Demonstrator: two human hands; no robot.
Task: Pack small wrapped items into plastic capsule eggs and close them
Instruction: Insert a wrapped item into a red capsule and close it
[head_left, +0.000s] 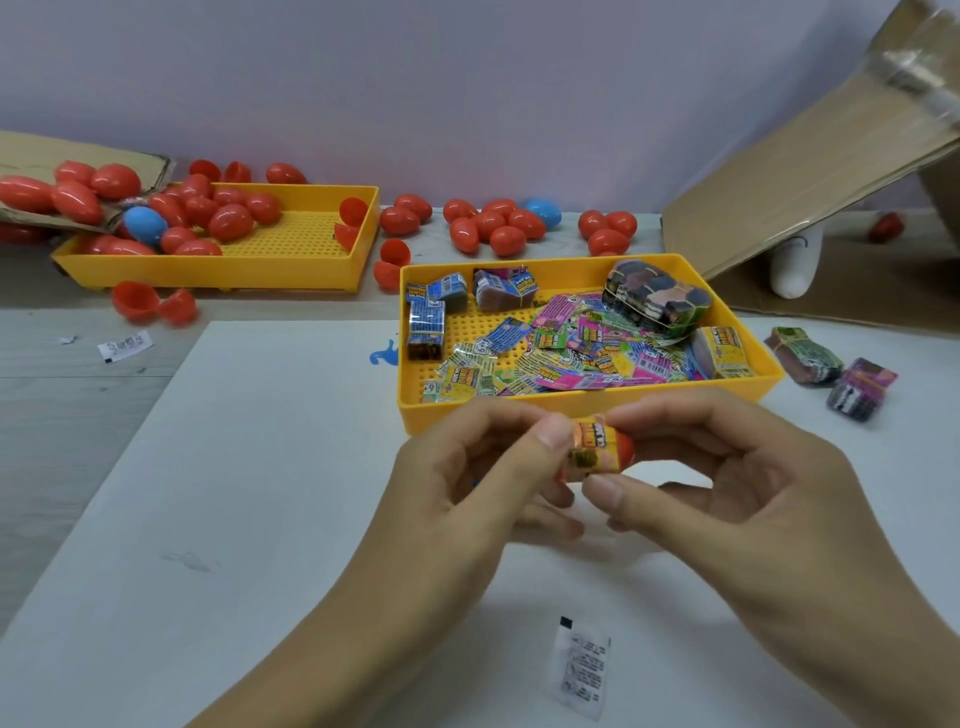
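- Centre of frame, I see both hands meeting just below the near tray: left hand (467, 467) and right hand (727, 483), fingers curled, pinching one small bundle between them.
- The bundle: a glossy yellow wrapped item (592, 447), crinkled foil look, pressed against a smooth red capsule half (626, 451); only a sliver of the red plastic shows behind the wrapper. I cannot tell how far the item sits inside.
- Above the hands, the near yellow tray (587, 402), hard plastic with a perforated floor, holds loose flat wrappers (566, 353) in pink, blue and green, plus banded blocks of them.
- Upper left, a second yellow tray (358, 260) with smooth red egg capsules (231, 221) and one blue egg (145, 224); more eggs lie along the back of the tabletop (260, 467).
- Lower centre, a white printed sachet (582, 670) lies flat, apart from the hands.
- Upper right, a tilted corrugated cardboard flap (789, 176).
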